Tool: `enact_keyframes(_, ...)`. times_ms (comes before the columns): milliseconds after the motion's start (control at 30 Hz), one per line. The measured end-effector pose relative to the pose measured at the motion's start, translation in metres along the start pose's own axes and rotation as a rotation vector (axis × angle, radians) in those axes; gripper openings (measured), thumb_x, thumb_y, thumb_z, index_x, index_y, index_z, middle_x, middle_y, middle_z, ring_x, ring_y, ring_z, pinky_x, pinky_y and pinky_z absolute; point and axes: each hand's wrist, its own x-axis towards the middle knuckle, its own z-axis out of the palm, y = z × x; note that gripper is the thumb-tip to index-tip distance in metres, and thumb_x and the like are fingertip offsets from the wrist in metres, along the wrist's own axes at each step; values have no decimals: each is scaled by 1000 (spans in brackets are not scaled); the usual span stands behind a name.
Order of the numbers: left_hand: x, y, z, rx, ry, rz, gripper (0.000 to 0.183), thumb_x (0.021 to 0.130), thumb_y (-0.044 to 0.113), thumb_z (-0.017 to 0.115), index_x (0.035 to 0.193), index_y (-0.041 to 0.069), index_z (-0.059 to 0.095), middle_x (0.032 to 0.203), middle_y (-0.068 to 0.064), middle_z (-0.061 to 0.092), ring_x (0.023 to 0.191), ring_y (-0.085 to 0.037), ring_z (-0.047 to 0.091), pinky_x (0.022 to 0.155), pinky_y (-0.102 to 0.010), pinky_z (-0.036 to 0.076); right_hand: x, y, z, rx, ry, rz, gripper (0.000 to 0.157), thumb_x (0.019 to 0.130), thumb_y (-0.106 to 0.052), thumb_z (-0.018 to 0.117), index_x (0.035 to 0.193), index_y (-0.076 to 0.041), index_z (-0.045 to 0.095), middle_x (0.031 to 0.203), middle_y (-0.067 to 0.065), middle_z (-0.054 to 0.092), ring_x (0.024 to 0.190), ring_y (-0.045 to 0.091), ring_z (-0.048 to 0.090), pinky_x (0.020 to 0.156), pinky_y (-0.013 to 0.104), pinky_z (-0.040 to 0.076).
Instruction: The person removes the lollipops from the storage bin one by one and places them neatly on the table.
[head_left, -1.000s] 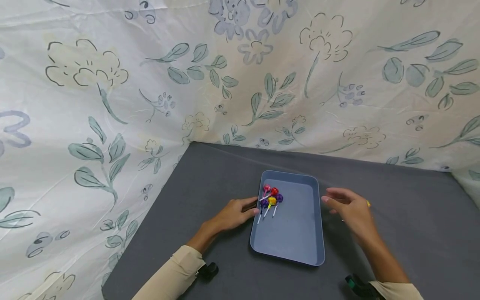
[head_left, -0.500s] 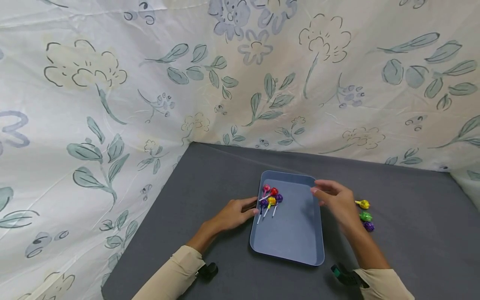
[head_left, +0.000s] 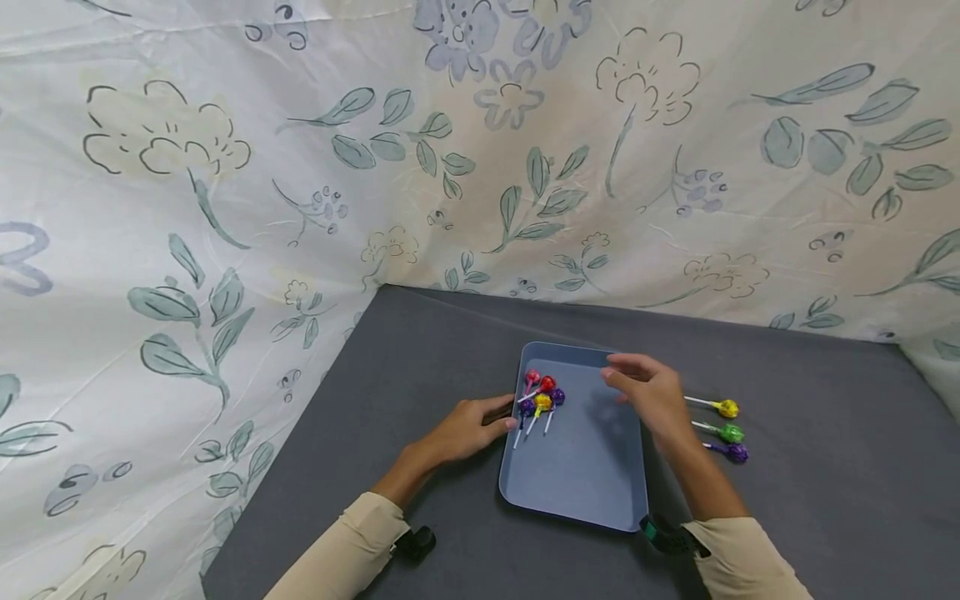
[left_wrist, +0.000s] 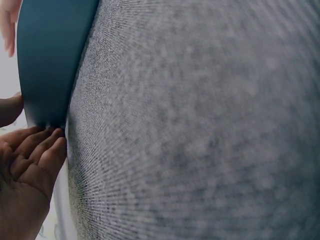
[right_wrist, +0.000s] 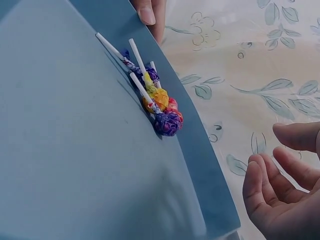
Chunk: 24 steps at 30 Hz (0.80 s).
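Observation:
A blue-grey rectangular tray (head_left: 581, 483) lies on the grey table. At its left side my left hand (head_left: 468, 429) holds the wall, thumb over the rim and fingers against the outside. Inside, along the left wall, lollipops are bunched: a pink lollipop (head_left: 532, 377), a red lollipop (head_left: 547, 384), a yellow lollipop (head_left: 542, 402) and two purple ones, including this purple lollipop (right_wrist: 169, 123). My right hand (head_left: 651, 404) hovers above the tray's right rim, its fingers loosely bent with nothing between them.
To the right of the tray, a yellow lollipop (head_left: 727, 408), a green lollipop (head_left: 731, 433) and a purple lollipop (head_left: 738, 452) lie in a column on the grey tabletop (head_left: 825, 467). A floral cloth (head_left: 480, 167) hangs behind and at the left.
My right hand has moved left, from beside the tray to over its right rim, uncovering the three lollipops on the table. My left hand stays at the tray.

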Motion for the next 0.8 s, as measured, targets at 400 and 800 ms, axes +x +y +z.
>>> enact_keyframes(400,-1,0,-1,3,4,3,58,110,35,60,158,4,49,157,-14,55,144,-27,55,118,-48,45,9,-3,13,-19,-32,2,45,103,-31,73,137,-3,68,126,17,70,116,35,69,81,24,60)
enact_keyframes(800,-2,3,-1,-1,0,3,57,110,34,60,158,3,50,156,-15,56,142,-27,56,117,-48,46,23,2,30,-47,-83,-53,40,102,-23,75,133,1,69,123,19,71,101,17,67,80,27,61)
